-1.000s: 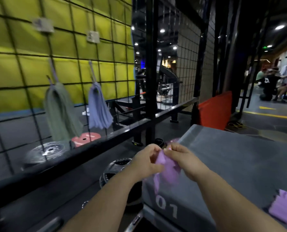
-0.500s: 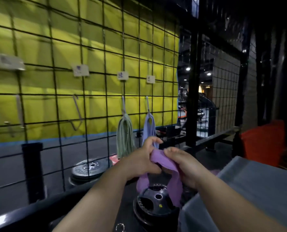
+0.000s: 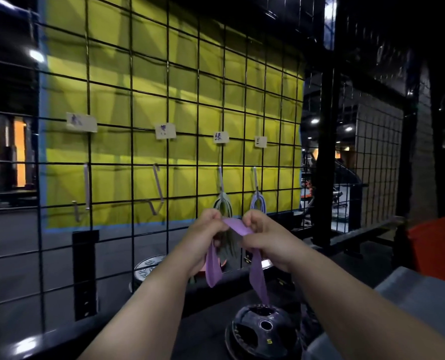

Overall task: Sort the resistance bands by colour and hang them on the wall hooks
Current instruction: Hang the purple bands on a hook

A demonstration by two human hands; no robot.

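Before the wire grid (image 3: 131, 100), both hands hold one purple band (image 3: 238, 228) up between them: the left hand (image 3: 203, 235) and right hand (image 3: 265, 240) each have fingers curled round its top edge, and the loop's two sides dangle below. Green bands (image 3: 222, 203) and bluish bands (image 3: 258, 202) hang on the grid's right-hand hooks; a bare hook (image 3: 159, 188) sits further left on the grid (its label (image 3: 165, 130) is too blurred to read). I'd judge the trick is to stretch the loop open, confirm the label, then seat it fully behind the hook's upturned tip.
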